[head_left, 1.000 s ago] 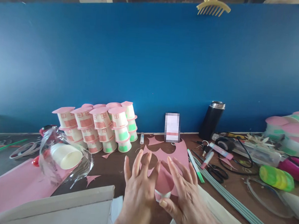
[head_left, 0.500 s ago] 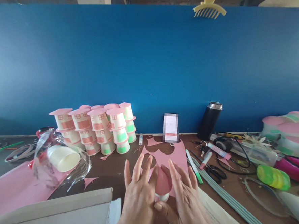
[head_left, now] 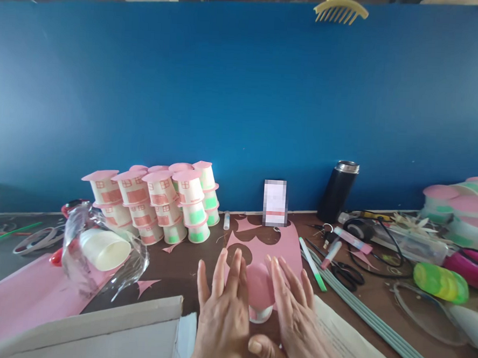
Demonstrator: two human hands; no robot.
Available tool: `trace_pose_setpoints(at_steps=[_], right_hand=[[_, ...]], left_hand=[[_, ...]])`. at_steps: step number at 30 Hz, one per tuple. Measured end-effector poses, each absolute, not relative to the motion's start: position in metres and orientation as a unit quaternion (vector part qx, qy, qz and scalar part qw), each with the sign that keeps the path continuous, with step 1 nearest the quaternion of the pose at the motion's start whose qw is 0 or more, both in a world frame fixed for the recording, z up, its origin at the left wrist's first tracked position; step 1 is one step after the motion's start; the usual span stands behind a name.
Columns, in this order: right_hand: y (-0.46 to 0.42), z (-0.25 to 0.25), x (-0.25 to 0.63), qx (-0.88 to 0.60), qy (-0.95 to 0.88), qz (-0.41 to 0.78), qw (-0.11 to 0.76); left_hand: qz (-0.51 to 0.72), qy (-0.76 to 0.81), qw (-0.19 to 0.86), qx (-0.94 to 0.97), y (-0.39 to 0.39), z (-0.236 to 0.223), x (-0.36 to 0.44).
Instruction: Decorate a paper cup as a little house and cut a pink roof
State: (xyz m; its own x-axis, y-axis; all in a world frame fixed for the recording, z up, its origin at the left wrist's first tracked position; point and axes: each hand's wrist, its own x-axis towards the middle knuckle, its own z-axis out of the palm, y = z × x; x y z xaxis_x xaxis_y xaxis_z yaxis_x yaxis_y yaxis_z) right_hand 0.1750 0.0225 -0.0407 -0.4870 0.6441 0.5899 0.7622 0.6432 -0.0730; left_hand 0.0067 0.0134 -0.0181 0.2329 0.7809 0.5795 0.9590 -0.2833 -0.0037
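Between my two hands stands a small white paper cup [head_left: 260, 315], covered from above by a round pink paper disc [head_left: 260, 283]. My left hand [head_left: 223, 313] lies along the disc's left side, palm down, with its fingers stretched out. On the opposite side, my right hand [head_left: 297, 317] is also flat, fingers extended and thumb out in front of the cup. Both hands are at the disc's edges; whether the fingertips press on it I cannot tell. Beyond them lies a pink paper sheet [head_left: 287, 252] with round pieces cut out.
Stacked paper cups [head_left: 157, 193] with pink tops stand at the back left. A plastic bag [head_left: 72, 255] of cups lies nearer. On the right are a black bottle [head_left: 337, 193], a green marker [head_left: 312, 264], scissors [head_left: 348, 275] and grey-green rods [head_left: 392, 323]. A cardboard box [head_left: 104, 333] sits front left.
My hands have drawn apart slightly, and more of the pink disc shows between them. My right thumb has moved away from the cup. The view has shifted a little.
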Motion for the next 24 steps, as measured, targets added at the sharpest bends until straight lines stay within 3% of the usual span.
trace_pose_setpoints(at_steps=[9,12,18,24], right_hand=[[0.022,-0.044,0.172,-0.405,-0.86,-0.09,0.297],[0.021,-0.039,0.177,-0.436,-0.834,-0.05,0.334],[0.03,-0.031,0.194,-0.523,-0.698,0.09,0.481],[0.038,-0.042,0.191,-0.55,-0.674,0.149,0.471]], left_hand=[[-0.248,-0.563,0.155,-0.773,0.015,-0.02,0.007],[-0.283,-0.591,0.144,-0.742,0.018,-0.03,0.001],[-0.248,-0.653,-0.067,-0.713,0.022,-0.038,-0.012],[-0.245,-0.661,-0.174,-0.687,0.024,-0.032,-0.003]])
